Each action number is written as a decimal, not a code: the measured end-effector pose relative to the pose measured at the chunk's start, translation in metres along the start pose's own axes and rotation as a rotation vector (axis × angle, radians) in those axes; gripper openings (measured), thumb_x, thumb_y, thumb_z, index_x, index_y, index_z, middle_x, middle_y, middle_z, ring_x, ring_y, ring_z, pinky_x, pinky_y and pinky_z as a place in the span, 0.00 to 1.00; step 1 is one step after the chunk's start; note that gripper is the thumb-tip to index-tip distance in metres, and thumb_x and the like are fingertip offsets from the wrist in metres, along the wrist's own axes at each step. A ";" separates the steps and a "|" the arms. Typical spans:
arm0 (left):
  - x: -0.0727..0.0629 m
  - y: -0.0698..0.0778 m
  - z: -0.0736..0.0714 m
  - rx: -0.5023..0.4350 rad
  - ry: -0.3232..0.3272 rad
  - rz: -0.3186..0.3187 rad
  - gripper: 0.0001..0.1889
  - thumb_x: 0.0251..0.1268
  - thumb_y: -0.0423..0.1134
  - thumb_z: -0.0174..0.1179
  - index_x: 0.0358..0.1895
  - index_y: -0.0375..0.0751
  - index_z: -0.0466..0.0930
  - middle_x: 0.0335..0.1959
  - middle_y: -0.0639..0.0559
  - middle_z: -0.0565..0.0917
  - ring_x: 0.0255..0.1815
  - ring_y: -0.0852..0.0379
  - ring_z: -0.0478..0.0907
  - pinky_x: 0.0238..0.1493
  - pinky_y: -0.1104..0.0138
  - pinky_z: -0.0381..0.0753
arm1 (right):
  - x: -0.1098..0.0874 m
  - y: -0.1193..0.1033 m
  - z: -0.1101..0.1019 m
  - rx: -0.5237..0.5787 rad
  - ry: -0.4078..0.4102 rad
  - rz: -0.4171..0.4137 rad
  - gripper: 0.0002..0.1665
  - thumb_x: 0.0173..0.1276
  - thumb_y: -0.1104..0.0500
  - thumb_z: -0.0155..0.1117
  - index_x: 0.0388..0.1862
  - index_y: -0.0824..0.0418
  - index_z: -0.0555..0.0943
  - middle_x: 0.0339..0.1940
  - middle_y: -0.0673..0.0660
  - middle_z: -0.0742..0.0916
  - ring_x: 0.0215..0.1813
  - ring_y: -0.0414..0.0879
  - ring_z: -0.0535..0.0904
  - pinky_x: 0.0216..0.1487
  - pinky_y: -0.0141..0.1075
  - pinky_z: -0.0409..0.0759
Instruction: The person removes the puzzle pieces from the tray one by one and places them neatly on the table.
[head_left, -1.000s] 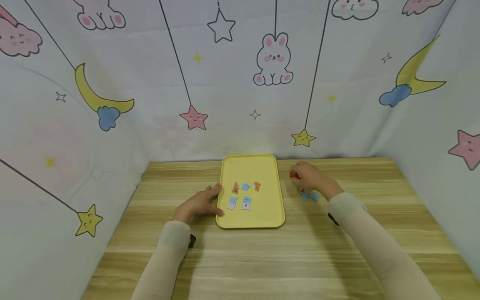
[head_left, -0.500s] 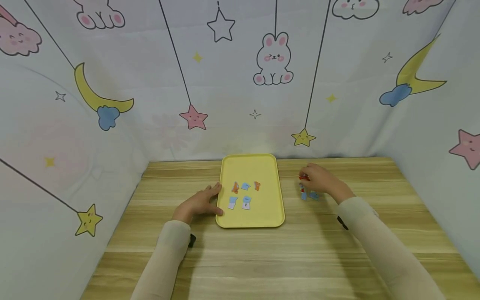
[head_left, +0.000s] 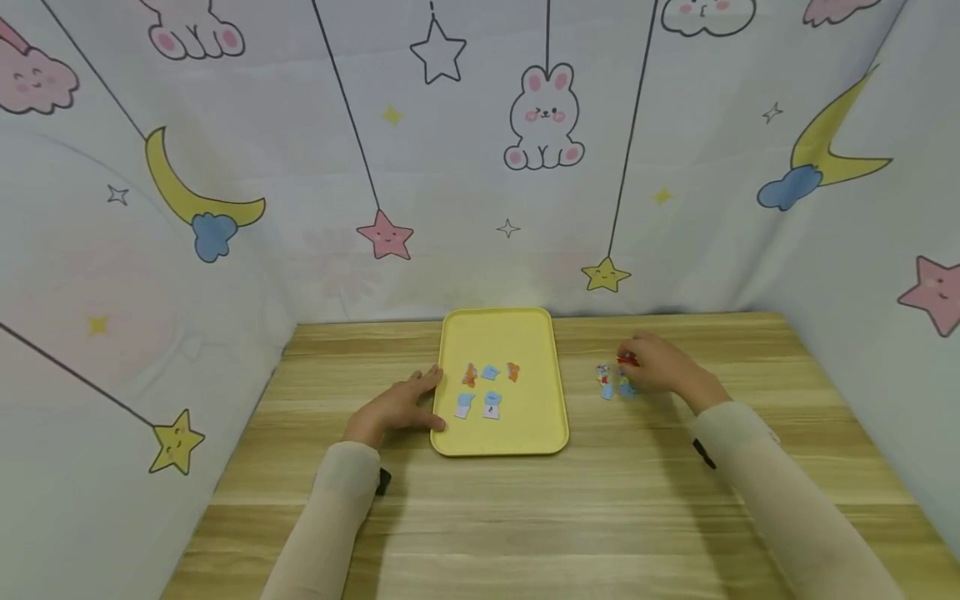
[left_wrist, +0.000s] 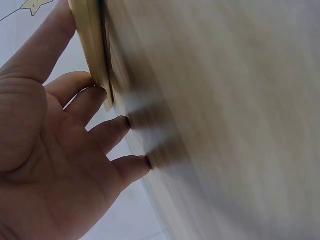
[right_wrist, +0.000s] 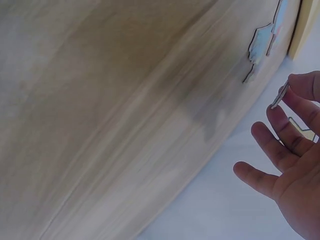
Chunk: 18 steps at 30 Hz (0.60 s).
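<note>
My left hand [head_left: 396, 406] rests against the left edge of a yellow tray [head_left: 525, 433], thumb on its rim at the near corner. The left wrist view shows its spread fingers [left_wrist: 82, 102], some touching the tray's outer side. My right hand [head_left: 662, 368], right of the tray, pinches a small flat puzzle piece [right_wrist: 281, 94] between thumb and fingertips, seen nearly edge-on; in the head view this piece [head_left: 628, 359] looks red. Just beneath and beside that hand, other puzzle pieces [head_left: 604, 380] lie on the table, some partly covered.
On the tray lie an orange piece [head_left: 469, 375], a blue piece [head_left: 491, 372], another orange piece [head_left: 513, 372] and two blue-and-white pieces [head_left: 464, 405], spaced apart. A patterned cloth [head_left: 465, 183] hangs behind the wooden table [head_left: 495, 525] and along both sides.
My right hand has moved to the right with the red piece, uncovering more of the pieces on the table. The left hand and tray stay in place.
</note>
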<state>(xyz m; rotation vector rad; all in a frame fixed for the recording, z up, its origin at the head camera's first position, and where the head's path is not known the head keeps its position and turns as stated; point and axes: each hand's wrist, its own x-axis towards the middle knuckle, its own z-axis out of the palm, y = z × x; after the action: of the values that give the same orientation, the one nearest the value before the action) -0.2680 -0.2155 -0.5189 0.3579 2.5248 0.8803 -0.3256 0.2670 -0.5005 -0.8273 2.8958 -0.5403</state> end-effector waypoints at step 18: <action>-0.001 0.002 0.001 -0.007 0.006 -0.006 0.58 0.60 0.50 0.79 0.87 0.45 0.49 0.88 0.50 0.48 0.87 0.36 0.37 0.81 0.35 0.42 | -0.017 0.020 0.001 0.009 0.016 0.002 0.10 0.70 0.67 0.65 0.46 0.71 0.87 0.42 0.63 0.87 0.44 0.55 0.81 0.50 0.55 0.82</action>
<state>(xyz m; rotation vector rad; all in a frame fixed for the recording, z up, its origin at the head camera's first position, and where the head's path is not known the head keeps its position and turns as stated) -0.2663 -0.2143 -0.5176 0.3454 2.5256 0.8893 -0.3210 0.2918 -0.5092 -0.8233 2.9059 -0.5616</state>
